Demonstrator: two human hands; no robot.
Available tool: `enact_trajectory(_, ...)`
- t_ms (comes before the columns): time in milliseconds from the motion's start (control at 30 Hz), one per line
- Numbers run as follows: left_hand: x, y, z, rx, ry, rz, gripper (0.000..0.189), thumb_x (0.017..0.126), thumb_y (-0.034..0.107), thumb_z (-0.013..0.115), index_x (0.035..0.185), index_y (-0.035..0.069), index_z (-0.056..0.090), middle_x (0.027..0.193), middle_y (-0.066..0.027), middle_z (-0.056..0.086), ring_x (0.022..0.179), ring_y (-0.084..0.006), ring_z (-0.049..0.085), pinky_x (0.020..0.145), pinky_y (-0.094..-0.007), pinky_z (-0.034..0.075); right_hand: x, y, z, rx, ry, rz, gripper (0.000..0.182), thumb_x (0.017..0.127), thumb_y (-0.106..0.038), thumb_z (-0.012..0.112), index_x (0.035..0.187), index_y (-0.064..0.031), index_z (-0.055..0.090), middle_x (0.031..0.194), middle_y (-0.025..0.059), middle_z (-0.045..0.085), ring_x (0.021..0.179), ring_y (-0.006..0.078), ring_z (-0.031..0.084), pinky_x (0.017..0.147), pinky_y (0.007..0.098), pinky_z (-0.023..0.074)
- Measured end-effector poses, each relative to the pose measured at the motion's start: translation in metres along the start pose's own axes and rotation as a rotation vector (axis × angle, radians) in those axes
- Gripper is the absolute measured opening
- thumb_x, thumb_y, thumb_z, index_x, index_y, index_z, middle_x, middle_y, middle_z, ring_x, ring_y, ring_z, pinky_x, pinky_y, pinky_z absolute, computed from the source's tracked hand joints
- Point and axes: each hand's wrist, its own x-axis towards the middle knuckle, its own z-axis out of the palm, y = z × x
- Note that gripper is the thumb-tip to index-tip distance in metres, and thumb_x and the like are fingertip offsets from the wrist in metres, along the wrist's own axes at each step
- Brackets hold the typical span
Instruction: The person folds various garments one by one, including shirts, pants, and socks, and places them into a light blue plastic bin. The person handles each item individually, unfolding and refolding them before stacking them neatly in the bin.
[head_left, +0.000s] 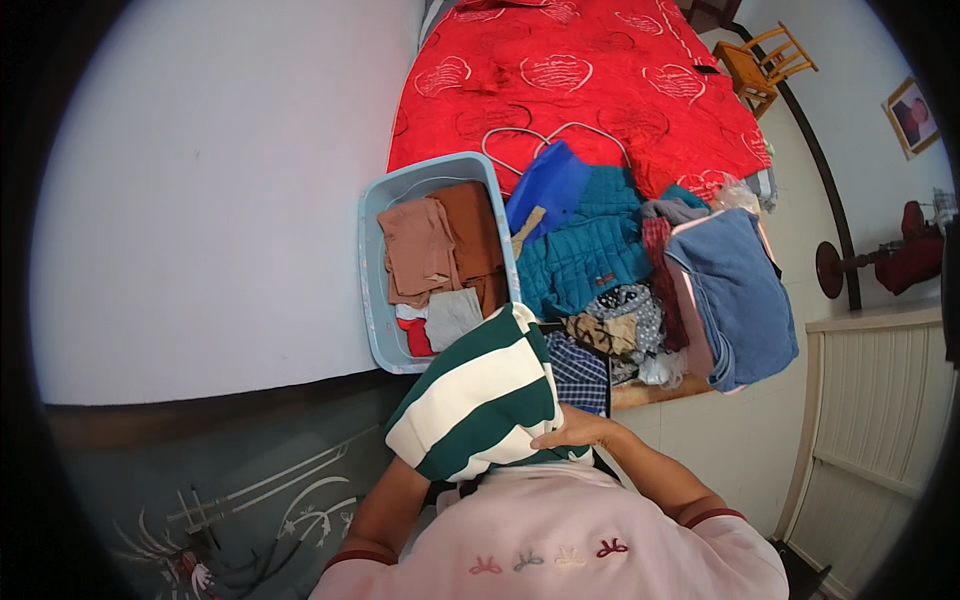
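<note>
A folded green-and-white striped garment (480, 394) is held up against my body, partly over the near corner of a light blue plastic bin (365, 292). My right hand (574, 429) grips its right lower edge, thumb on top and fingers underneath. My left forearm runs beneath the cloth, which hides my left hand. Inside the bin lie a folded pinkish-brown garment (420, 247), a rust-brown one (469, 225), a small grey folded cloth (454, 319) and a red piece (416, 337).
Right of the bin lie a teal quilted garment (592, 247), a blue bag (551, 187) with grey handles, a dark checked cloth (577, 375) and crumpled clothes. Farther right, a blue cloth (739, 300) covers a pink container. Behind is a red bedspread (517, 105); a wooden chair (761, 67) stands beyond.
</note>
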Motion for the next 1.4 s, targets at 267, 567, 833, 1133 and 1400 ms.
enact_trajectory(267, -0.067, 0.111, -0.073, -0.015, 0.161, 0.195, 0.049, 0.096, 0.030, 0.048, 0.138, 0.004, 0.041, 0.136, -0.0094, 0.050, 0.123, -0.0213, 0.049, 0.103, -0.0370, 0.040, 0.082, -0.046, -0.013, 0.207, 0.196, -0.228, 0.056, 0.077, -0.007, 0.072, 0.128, -0.0019, 0.049, 0.114, 0.0052, 0.059, 0.103, 0.0150, 0.054, 0.090, 0.0290, 0.0443)
enact_trajectory(567, 0.060, 0.273, -0.126, 0.263, 0.745, 0.772, 0.033, 0.099, 0.023, 0.043, 0.120, 0.000, 0.054, 0.113, -0.0102, 0.062, 0.102, -0.0186, 0.059, 0.089, -0.0321, 0.047, 0.281, -0.117, -0.137, -0.017, 0.513, -0.344, 0.066, 0.071, -0.008, 0.073, 0.131, -0.0016, 0.046, 0.111, 0.0077, 0.060, 0.100, 0.0187, 0.055, 0.089, 0.0306, 0.0440)
enact_trajectory(833, 0.197, 0.254, -0.109, 1.696, 0.908, 1.013, 0.052, 0.089, 0.029, 0.057, 0.137, 0.011, 0.045, 0.141, -0.0193, 0.041, 0.132, -0.0402, 0.032, 0.106, -0.0524, 0.027, 0.354, -0.088, -0.154, -0.398, 1.207, -0.061, 0.074, 0.080, -0.003, 0.052, 0.146, -0.0065, 0.019, 0.128, 0.0340, 0.046, 0.114, 0.0458, 0.051, 0.100, 0.0462, 0.0396)
enact_trajectory(1133, 0.301, 0.254, -0.096, 2.030, 1.039, 0.801, 0.065, 0.087, 0.055, 0.053, 0.145, 0.033, 0.032, 0.155, -0.0155, 0.009, 0.140, -0.0445, 0.009, 0.099, -0.0722, 0.018, 0.241, -0.077, -0.075, -0.628, 1.032, -0.495, 0.051, 0.081, -0.009, 0.058, 0.128, 0.0049, 0.044, 0.133, 0.0262, 0.042, 0.122, 0.0404, 0.044, 0.102, 0.0416, 0.0362)
enact_trajectory(1400, 0.329, 0.261, -0.113, 2.140, 1.090, 0.613, 0.076, 0.084, 0.056, 0.057, 0.147, 0.037, 0.021, 0.157, -0.0129, -0.002, 0.142, -0.0425, -0.001, 0.100, -0.0723, 0.014, 0.131, 0.101, -0.205, -0.104, 1.874, -0.208, 0.025, 0.083, -0.016, 0.062, 0.097, 0.0050, 0.058, 0.086, 0.0178, 0.066, 0.075, 0.0262, 0.065, 0.067, 0.0364, 0.0503)
